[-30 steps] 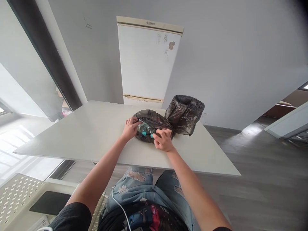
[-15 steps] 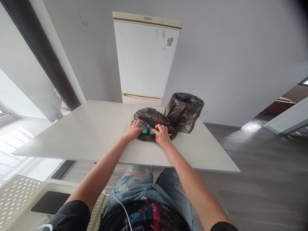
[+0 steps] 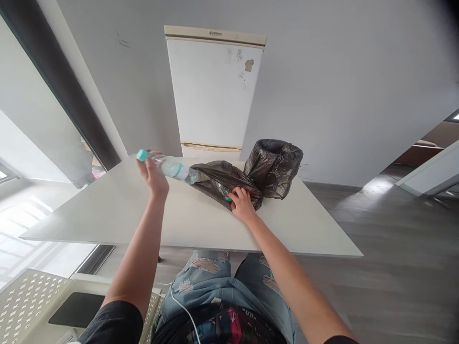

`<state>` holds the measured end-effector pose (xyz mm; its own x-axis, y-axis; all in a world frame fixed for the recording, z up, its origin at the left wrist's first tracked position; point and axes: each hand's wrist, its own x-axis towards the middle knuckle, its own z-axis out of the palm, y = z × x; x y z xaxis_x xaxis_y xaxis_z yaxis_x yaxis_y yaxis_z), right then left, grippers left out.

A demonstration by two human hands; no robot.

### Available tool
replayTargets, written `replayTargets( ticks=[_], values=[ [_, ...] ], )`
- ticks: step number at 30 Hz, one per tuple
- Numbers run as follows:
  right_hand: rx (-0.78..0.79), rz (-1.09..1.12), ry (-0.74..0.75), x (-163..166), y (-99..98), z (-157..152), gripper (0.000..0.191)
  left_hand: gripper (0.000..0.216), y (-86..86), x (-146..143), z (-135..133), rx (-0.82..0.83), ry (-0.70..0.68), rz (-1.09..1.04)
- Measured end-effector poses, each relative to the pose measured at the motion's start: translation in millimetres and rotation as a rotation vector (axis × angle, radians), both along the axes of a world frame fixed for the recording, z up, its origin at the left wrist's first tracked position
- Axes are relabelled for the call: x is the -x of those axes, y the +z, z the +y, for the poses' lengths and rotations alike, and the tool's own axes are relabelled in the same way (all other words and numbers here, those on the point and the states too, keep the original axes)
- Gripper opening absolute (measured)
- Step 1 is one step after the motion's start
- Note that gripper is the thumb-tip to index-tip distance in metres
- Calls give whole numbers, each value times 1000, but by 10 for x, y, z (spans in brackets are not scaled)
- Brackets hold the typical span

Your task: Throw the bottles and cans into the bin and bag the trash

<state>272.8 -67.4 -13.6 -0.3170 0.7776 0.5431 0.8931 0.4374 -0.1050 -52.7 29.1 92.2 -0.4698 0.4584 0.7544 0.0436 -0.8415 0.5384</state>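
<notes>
A clear plastic bottle [image 3: 172,168] with a teal cap is gripped near its neck by my left hand [image 3: 155,176], over the left part of the table. The bottle's base is at the mouth of a dark, see-through plastic bag [image 3: 218,169] lying on the table. My right hand [image 3: 244,203] is closed at the bag's front, by a second teal cap [image 3: 228,198]; its fingers hide whether they grip the bottle there or the bag's edge. Behind it stands a bin-shaped container lined with a black bag [image 3: 274,167].
The white table [image 3: 118,205] spreads before me. A white fridge [image 3: 213,91] stands against the grey wall beyond it. At lower left is a cream perforated rack [image 3: 28,296] with a dark flat panel [image 3: 77,308]. A white cable [image 3: 182,306] hangs over my lap.
My left hand has moved left and up, drawing one bottle out of the bag and stretching its opening leftward. My right hand has stayed at the bag's front.
</notes>
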Motion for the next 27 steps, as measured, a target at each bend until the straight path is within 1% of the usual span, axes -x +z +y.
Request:
replayTargets(
  ticks=[2, 3, 5, 7, 9, 11, 14, 16, 17, 18, 20, 23, 25, 27],
  values=[
    [10, -14, -11, 3, 7, -1, 43, 50, 65, 245, 75, -34, 118, -55],
    [13, -17, -14, 4, 11, -2, 42, 49, 56, 350, 101, -27, 188, -48],
    [18, -18, -12, 7, 15, -1, 43, 46, -41, 503, 136, 50, 322, 34],
    [21, -13, -6, 8, 12, 2, 42, 44, -209, 575, 165, 175, 398, 143],
    [21, -8, -8, 9, 0, 8, 41, 43, -394, 589, 207, 279, 410, 223],
    [18, -8, -14, 7, -20, 18, 40, 49, -548, 580, 262, 330, 385, 286],
    [19, -10, -21, 5, -53, 34, 41, 73, -714, 585, 339, 375, 325, 396],
    [22, -7, -24, 4, -66, 39, 40, 89, -806, 612, 372, 490, 309, 454],
    [23, -8, -25, 4, -69, 38, 40, 91, -852, 631, 382, 573, 311, 474],
    [22, -11, -26, 5, -69, 35, 40, 90, -898, 652, 387, 658, 311, 489],
    [18, -19, -31, 7, -61, 25, 41, 78, -982, 696, 390, 798, 301, 518],
    [18, -28, -35, 7, -45, 9, 41, 56, -1054, 751, 380, 881, 321, 521],
    [31, -37, -27, 7, -38, 4, 41, 54, -1058, 773, 369, 925, 396, 498],
    [55, -54, -5, 8, -39, 3, 43, 57, -1041, 780, 360, 973, 471, 488]
  ],
)
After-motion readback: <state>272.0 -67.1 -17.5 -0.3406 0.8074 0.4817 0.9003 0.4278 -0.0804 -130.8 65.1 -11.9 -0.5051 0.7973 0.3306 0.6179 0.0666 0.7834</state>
